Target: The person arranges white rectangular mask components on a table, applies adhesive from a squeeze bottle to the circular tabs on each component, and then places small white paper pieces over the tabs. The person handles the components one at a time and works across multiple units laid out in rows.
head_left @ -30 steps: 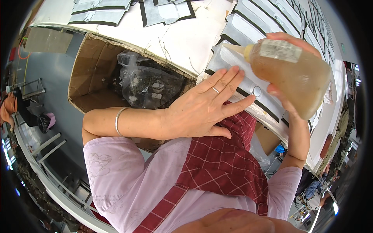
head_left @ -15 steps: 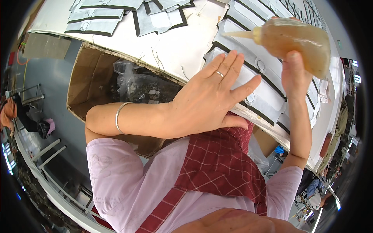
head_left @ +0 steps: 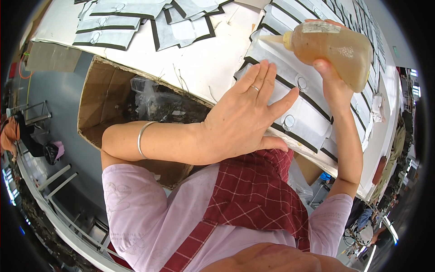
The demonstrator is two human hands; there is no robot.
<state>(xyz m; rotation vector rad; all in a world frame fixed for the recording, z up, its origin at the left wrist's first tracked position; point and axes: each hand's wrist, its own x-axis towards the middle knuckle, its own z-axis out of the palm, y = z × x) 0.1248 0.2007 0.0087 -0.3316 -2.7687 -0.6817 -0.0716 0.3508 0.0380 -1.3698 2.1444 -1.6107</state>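
Observation:
My right hand point(head_left: 334, 84) is wrapped round a clear squeeze bottle point(head_left: 333, 50) of amber liquid. The bottle lies tipped on its side in the air, its pale nozzle pointing left above the panels. My left hand point(head_left: 248, 109) has its fingers stretched out, with a ring on one of them. It is over the near edge of a row of overlapping pale grey panels point(head_left: 312, 120) with black strips, and nothing shows in it. Small thin rings point(head_left: 288, 121) lie on the panels. Whether the nozzle tip touches a panel I cannot tell.
More grey panels with black edges point(head_left: 181, 31) lie on the far left of the white table point(head_left: 195, 59). Below the table edge stands an open cardboard box point(head_left: 102, 90) with clear plastic and dark scraps inside. A metal frame point(head_left: 59, 181) stands on the grey floor at left.
The bottle has shifted a little to the left, along with my right hand. My left hand has moved slightly left, its fingers still outstretched.

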